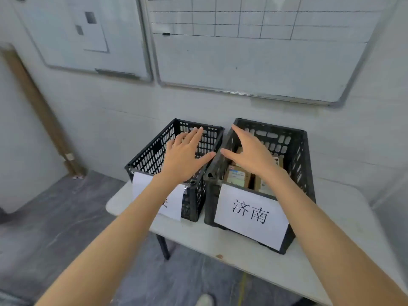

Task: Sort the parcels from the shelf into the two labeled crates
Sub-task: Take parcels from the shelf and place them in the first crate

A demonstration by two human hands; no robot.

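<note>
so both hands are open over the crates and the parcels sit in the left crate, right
No: the head view shows the parcels in the right crate, labelled 济南, not the left crate. The left hand and right hand are indeed open over the crates.

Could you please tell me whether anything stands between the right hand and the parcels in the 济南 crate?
Nothing visible does: the right hand is spread open above the open-topped crate, and the parcels lie uncovered beneath it.
</note>
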